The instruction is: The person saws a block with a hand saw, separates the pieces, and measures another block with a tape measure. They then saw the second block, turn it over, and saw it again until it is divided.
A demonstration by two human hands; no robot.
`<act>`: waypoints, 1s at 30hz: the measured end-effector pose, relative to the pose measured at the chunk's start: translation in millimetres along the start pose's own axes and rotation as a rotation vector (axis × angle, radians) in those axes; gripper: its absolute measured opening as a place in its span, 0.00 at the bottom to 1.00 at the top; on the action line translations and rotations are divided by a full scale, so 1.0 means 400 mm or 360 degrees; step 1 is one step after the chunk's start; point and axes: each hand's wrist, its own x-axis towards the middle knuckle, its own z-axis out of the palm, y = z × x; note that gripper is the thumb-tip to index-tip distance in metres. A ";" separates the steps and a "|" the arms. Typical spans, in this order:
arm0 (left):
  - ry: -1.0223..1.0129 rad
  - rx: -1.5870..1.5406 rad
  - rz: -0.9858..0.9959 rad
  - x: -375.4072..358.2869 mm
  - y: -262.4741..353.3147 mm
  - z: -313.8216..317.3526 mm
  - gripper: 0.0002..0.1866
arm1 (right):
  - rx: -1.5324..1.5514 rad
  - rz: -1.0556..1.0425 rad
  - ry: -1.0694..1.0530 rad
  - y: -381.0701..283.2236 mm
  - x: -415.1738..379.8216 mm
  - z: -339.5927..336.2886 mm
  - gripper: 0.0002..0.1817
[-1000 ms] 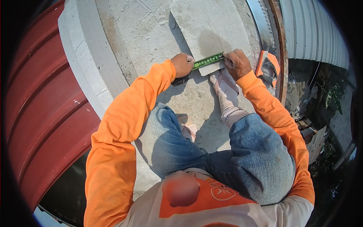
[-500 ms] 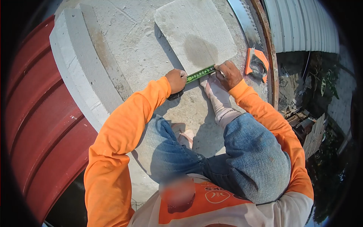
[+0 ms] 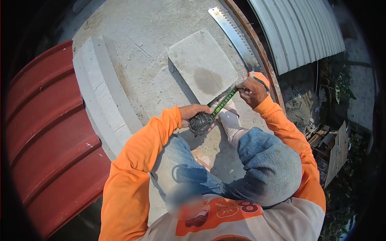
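My left hand (image 3: 192, 113) is wrapped round the black case of a tape measure (image 3: 201, 123). Its green blade (image 3: 225, 102) runs slantwise up to my right hand (image 3: 252, 92), whose closed fingers pinch the far end. A light grey concrete block (image 3: 201, 60) with a dark damp patch lies flat just beyond the blade. Right behind my right hand shows the orange handle (image 3: 260, 76) of a handsaw, partly covered by that hand. The toothed saw blade (image 3: 231, 34) stretches away along the edge of the slab.
I crouch on a rough concrete slab (image 3: 132, 60), one foot close to the block. A long pale concrete ledge (image 3: 98, 84) and red metal roofing (image 3: 52, 132) lie to the left. At right a rusty rim (image 3: 257, 34) edges a drop, with corrugated sheet (image 3: 299, 30) and scrap wood beyond.
The tape has come away from the block's near edge and now slants more steeply. My left hand has turned, showing the black case. My right hand has shifted in front of the saw handle.
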 end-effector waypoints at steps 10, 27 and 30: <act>0.0332 0.0429 0.0987 -0.136 -0.105 0.243 0.29 | -0.0338 -0.0337 -0.0637 -0.357 0.109 -0.301 0.06; 0.0559 -0.0634 0.1399 -0.074 -0.249 0.392 0.27 | 0.0920 0.0048 -0.0235 -0.416 -0.225 -0.040 0.31; 0.0975 -0.0412 0.1406 -0.053 -0.196 0.505 0.27 | 0.1881 0.0815 -0.0292 -0.415 -0.264 -0.079 0.33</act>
